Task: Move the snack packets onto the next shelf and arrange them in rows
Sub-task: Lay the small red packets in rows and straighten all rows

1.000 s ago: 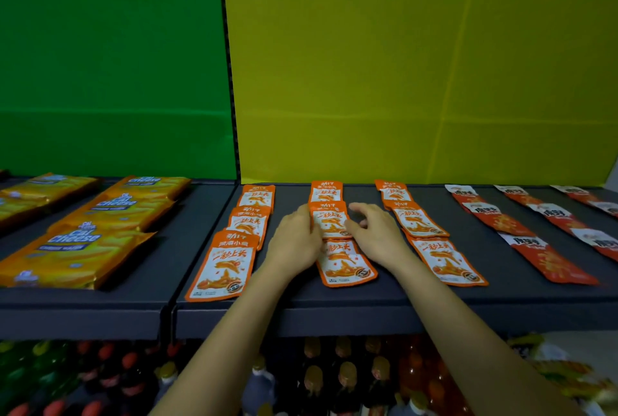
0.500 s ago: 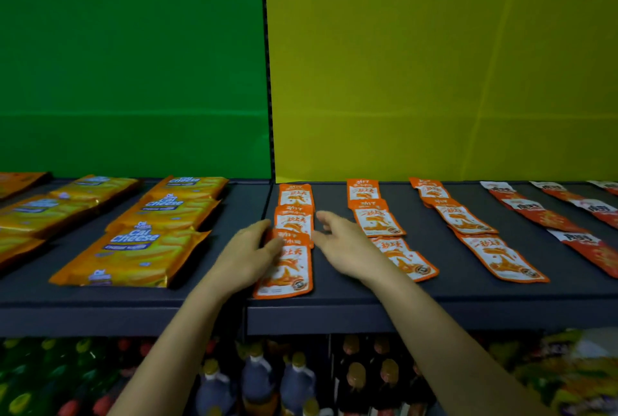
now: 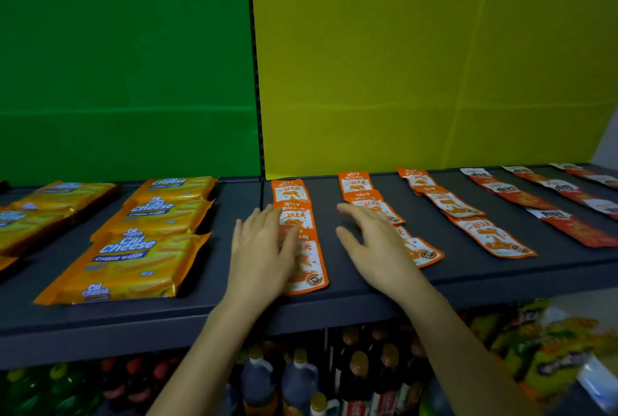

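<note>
Left hand (image 3: 264,255) lies flat with straight fingers on the orange snack packets (image 3: 311,268) of the leftmost row on the dark shelf (image 3: 468,275), while the right hand (image 3: 374,245), fingers spread apart, partly covers row 2.

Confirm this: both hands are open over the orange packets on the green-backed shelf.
Wrong backing. The head view shows the orange packets on the yellow-backed shelf; green backs the Cal Cheese packs. The left hand and right hand are open over them, as said.
</note>
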Available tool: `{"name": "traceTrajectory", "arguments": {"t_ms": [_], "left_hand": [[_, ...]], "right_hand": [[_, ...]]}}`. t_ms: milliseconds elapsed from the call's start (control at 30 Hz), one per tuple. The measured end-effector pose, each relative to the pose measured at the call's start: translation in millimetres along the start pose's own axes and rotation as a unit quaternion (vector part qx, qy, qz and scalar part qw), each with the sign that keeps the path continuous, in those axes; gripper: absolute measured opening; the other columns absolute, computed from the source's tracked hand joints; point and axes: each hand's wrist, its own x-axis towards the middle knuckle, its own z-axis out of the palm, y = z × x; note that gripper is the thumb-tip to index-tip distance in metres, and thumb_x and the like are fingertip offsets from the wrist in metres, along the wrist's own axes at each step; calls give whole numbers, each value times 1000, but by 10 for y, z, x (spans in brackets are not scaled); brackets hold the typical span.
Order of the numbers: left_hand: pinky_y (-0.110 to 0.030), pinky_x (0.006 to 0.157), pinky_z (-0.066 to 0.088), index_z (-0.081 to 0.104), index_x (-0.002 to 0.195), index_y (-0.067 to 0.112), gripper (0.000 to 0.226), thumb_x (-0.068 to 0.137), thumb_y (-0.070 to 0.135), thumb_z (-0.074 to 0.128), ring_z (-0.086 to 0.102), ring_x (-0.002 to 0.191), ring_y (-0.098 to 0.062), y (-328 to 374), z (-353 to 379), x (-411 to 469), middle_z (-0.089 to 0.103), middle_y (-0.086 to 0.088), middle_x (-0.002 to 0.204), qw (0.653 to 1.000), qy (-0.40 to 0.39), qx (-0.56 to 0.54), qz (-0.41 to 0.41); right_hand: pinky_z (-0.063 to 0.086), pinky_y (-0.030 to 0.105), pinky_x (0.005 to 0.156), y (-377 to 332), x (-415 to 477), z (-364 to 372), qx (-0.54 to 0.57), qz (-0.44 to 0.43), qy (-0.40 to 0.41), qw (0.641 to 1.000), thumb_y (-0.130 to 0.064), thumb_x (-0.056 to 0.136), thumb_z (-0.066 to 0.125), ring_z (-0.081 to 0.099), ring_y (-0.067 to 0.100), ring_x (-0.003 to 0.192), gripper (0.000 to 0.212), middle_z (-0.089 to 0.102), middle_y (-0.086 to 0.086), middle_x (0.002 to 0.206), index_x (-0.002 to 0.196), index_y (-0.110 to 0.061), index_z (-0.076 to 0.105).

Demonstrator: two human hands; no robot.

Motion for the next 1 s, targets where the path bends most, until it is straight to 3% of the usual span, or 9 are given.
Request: {"name": "traceTrajectory", "arguments": {"t_ms": [67, 167, 333, 567, 733, 833, 1000], "left_hand": [[-29, 105, 25, 49, 129, 15, 45, 92, 38, 41, 42, 127, -21, 215, -30, -114, 52, -4, 134, 997, 33, -56, 37], [-22, 101, 27, 42, 135, 20, 43, 94, 35, 43, 39, 130, -13, 535, 63, -258, 47, 3, 139, 994, -11, -70, 86], [-32, 96, 38, 43, 130, 21, 40, 95, 40, 37, 43, 124, -19, 834, 327, -278, 52, -2, 132, 995, -72, -23, 66], [-29, 100, 34, 41, 134, 19, 46, 96, 44, 32, 43, 125, -18, 943, 597, -292, 53, -1, 131, 994, -80, 50, 61], [-27, 105, 30, 42, 132, 20, 68, 85, 54, 8, 37, 134, -15, 937, 652, -319, 48, 3, 139, 992, -65, 84, 71], [-25, 105, 29, 44, 130, 21, 49, 95, 48, 23, 36, 134, -14, 940, 653, -333, 47, 4, 139, 993, -62, 76, 67], [-26, 93, 35, 51, 122, 18, 35, 96, 37, 39, 48, 118, -15, 971, 459, -300, 56, 2, 126, 997, -43, 6, 64]], "right_hand": [[31, 26, 102, 143, -85, -206, -9, 3, 56, 998, -20, 94, 49, 42, 15, 127, 36, 54, -3, 134, 130, -20, 52], [34, 29, 99, 406, -175, -421, -39, 41, 76, 995, -19, 93, 51, 48, 18, 123, 35, 58, -1, 130, 127, -18, 55], [36, 31, 101, 686, -305, -517, -49, 115, 30, 992, -30, 95, 48, 47, 21, 127, 43, 55, 4, 135, 136, -18, 48], [36, 29, 102, 777, -392, -554, -32, 82, 10, 996, -35, 95, 46, 47, 15, 128, 40, 53, -5, 137, 134, -27, 50], [35, 26, 101, 796, -419, -560, -34, 64, 10, 997, -37, 95, 45, 47, 14, 127, 41, 53, -5, 137, 134, -26, 50], [34, 28, 102, 811, -403, -599, -10, 65, -2, 998, -38, 94, 47, 47, 16, 126, 41, 55, -5, 135, 133, -26, 50], [36, 35, 107, 813, -356, -689, 21, 50, -6, 998, -37, 93, 49, 44, 16, 129, 48, 50, -4, 139, 137, -20, 44]]}}
